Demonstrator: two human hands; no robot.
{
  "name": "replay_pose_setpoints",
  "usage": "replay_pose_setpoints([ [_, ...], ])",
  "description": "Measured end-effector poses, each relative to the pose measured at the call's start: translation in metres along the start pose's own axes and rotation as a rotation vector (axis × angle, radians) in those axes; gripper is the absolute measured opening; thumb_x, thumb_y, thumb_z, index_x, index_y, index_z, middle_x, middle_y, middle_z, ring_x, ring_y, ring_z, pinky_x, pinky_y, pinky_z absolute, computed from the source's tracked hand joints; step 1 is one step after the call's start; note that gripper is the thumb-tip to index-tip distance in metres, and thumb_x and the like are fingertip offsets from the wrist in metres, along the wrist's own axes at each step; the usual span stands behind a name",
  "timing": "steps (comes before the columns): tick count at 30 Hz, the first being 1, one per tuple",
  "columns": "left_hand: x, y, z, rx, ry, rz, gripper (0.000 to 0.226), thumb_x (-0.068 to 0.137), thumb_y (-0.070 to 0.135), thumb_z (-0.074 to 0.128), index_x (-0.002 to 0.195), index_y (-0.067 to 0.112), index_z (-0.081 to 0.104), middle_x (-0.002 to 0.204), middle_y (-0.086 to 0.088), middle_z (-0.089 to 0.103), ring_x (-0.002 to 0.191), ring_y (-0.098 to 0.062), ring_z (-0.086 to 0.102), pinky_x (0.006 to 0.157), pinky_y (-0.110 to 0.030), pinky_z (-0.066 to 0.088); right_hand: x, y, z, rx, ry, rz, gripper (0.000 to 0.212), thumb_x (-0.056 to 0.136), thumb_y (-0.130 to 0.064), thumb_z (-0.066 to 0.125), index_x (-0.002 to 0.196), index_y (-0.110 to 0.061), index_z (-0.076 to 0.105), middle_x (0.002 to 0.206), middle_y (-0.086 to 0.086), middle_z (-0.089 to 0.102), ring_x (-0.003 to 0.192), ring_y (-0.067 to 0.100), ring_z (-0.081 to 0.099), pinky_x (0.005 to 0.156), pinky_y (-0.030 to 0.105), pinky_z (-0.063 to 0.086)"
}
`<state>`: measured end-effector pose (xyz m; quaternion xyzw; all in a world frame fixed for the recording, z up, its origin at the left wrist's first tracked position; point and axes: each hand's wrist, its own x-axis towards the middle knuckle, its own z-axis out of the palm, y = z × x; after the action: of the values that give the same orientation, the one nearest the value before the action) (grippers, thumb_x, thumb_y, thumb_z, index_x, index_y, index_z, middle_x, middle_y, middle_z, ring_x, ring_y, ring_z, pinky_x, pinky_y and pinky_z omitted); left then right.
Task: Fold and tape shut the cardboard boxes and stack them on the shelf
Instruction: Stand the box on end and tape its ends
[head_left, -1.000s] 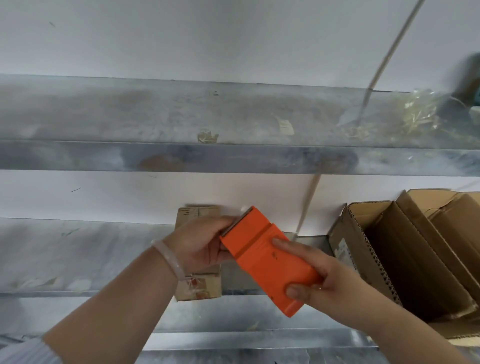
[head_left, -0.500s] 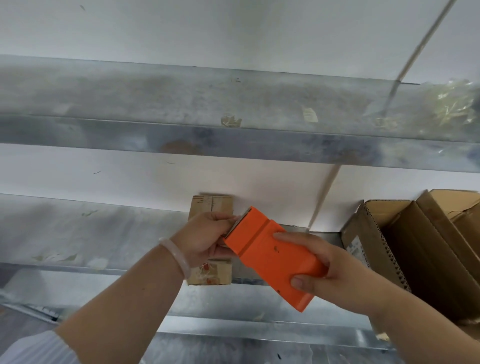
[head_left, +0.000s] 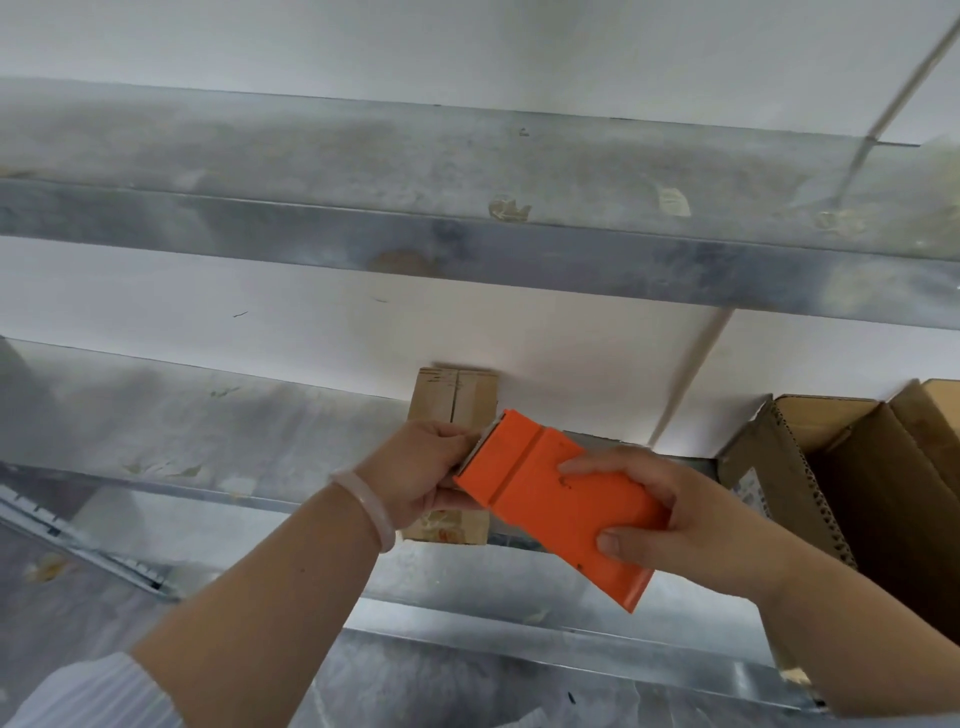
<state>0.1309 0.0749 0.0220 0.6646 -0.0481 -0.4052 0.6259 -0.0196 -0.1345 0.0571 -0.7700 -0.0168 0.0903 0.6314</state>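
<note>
A small closed cardboard box (head_left: 455, 396) stands on the metal shelf (head_left: 208, 431) against the white wall. My left hand (head_left: 421, 470) grips the box around its middle. My right hand (head_left: 670, 514) holds an orange tape dispenser (head_left: 545, 499), fingers curled over its top and thumb under its side. The dispenser's metal blade end touches the box next to my left fingers. The middle of the box is hidden behind my left hand and the dispenser.
Open brown cardboard boxes (head_left: 852, 499) stand at the right on the same shelf. An upper metal shelf (head_left: 415, 192) with tape scraps runs across above. A lower shelf edge (head_left: 519, 629) lies near the bottom.
The view has shifted right and slightly down. Both hands keep their hold, and the dispenser stays pressed at the box with little visible movement.
</note>
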Motion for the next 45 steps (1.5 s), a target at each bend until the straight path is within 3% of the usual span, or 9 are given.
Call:
replay_pose_setpoints([
  [4, -0.006, 0.001, 0.001, -0.021, 0.005, 0.004, 0.036, 0.100, 0.017, 0.053, 0.076, 0.008, 0.079, 0.087, -0.022, 0.061, 0.069, -0.025, 0.066, 0.063, -0.035, 0.060, 0.004, -0.002, 0.002, 0.024, -0.001, 0.006, 0.037, 0.076, -0.019, 0.078, 0.105, -0.041, 0.069, 0.120, -0.026, 0.062, 0.110, 0.007, 0.064, 0.081, 0.024, 0.054],
  [11, -0.007, 0.000, 0.000, 0.000, 0.066, 0.018, 0.020, 0.100, 0.014, 0.051, 0.098, -0.001, 0.064, 0.050, 0.001, 0.055, 0.042, -0.008, 0.053, 0.057, -0.031, 0.059, 0.010, 0.000, 0.007, 0.055, 0.037, 0.007, 0.027, 0.068, -0.025, 0.086, 0.091, -0.033, 0.075, 0.110, -0.012, 0.069, 0.101, 0.016, 0.069, 0.074, 0.026, 0.057],
  [17, -0.002, 0.000, 0.007, 0.150, 0.266, 0.176, 0.018, 0.096, 0.017, 0.061, 0.093, 0.000, 0.068, 0.058, -0.005, 0.057, 0.042, -0.007, 0.052, 0.045, -0.022, 0.049, 0.013, -0.002, 0.003, 0.066, 0.049, 0.029, 0.032, 0.064, -0.015, 0.078, 0.096, -0.013, 0.069, 0.105, -0.012, 0.071, 0.097, 0.012, 0.070, 0.069, 0.023, 0.056],
  [23, -0.001, -0.001, 0.002, 0.265, 0.426, 0.307, 0.013, 0.093, 0.014, 0.065, 0.081, 0.010, 0.069, 0.057, 0.001, 0.066, 0.052, -0.012, 0.063, 0.053, -0.027, 0.057, 0.013, -0.006, -0.004, 0.044, 0.030, 0.018, 0.032, 0.065, -0.013, 0.078, 0.096, -0.011, 0.069, 0.101, -0.019, 0.070, 0.093, 0.005, 0.069, 0.067, 0.018, 0.055],
  [28, -0.005, -0.009, -0.002, 0.326, 0.498, 0.379, 0.016, 0.094, 0.012, 0.062, 0.079, 0.013, 0.066, 0.057, 0.003, 0.068, 0.052, -0.011, 0.066, 0.053, -0.022, 0.056, 0.018, 0.000, -0.011, -0.025, -0.013, 0.039, 0.030, 0.064, -0.017, 0.081, 0.093, -0.017, 0.074, 0.104, -0.012, 0.069, 0.095, 0.008, 0.069, 0.069, 0.021, 0.056],
  [31, -0.007, -0.015, -0.022, 0.333, 0.648, 0.380, 0.015, 0.095, 0.016, 0.062, 0.080, 0.016, 0.067, 0.058, 0.005, 0.068, 0.053, -0.010, 0.066, 0.061, -0.028, 0.060, 0.017, 0.004, -0.021, -0.122, -0.030, 0.052, 0.029, 0.061, -0.033, 0.085, 0.089, -0.033, 0.076, 0.107, -0.015, 0.069, 0.099, 0.008, 0.068, 0.074, 0.024, 0.057],
  [34, -0.011, -0.019, -0.042, 0.310, 0.669, 0.369, 0.016, 0.095, 0.014, 0.061, 0.081, 0.017, 0.066, 0.061, -0.001, 0.069, 0.054, -0.016, 0.067, 0.063, -0.034, 0.061, 0.015, 0.005, -0.029, -0.142, -0.045, 0.067, 0.038, 0.054, -0.050, 0.086, 0.088, -0.036, 0.076, 0.107, -0.017, 0.069, 0.099, 0.007, 0.068, 0.074, 0.025, 0.057],
  [39, -0.013, -0.037, -0.038, 0.258, 0.739, 0.361, 0.014, 0.096, 0.017, 0.060, 0.084, 0.020, 0.064, 0.058, 0.003, 0.068, 0.051, -0.013, 0.066, 0.056, -0.025, 0.058, 0.022, -0.002, -0.034, -0.242, -0.109, 0.053, 0.026, 0.059, -0.034, 0.082, 0.082, -0.042, 0.074, 0.102, -0.022, 0.068, 0.096, 0.003, 0.067, 0.071, 0.019, 0.055],
  [45, -0.018, -0.048, -0.060, 0.224, 0.790, 0.333, 0.008, 0.097, 0.020, 0.059, 0.090, 0.018, 0.064, 0.063, -0.001, 0.070, 0.051, -0.015, 0.064, 0.060, -0.032, 0.059, 0.022, 0.000, -0.052, -0.305, -0.089, 0.052, 0.025, 0.058, -0.035, 0.084, 0.079, -0.044, 0.074, 0.102, -0.024, 0.068, 0.095, 0.001, 0.067, 0.072, 0.016, 0.054],
])
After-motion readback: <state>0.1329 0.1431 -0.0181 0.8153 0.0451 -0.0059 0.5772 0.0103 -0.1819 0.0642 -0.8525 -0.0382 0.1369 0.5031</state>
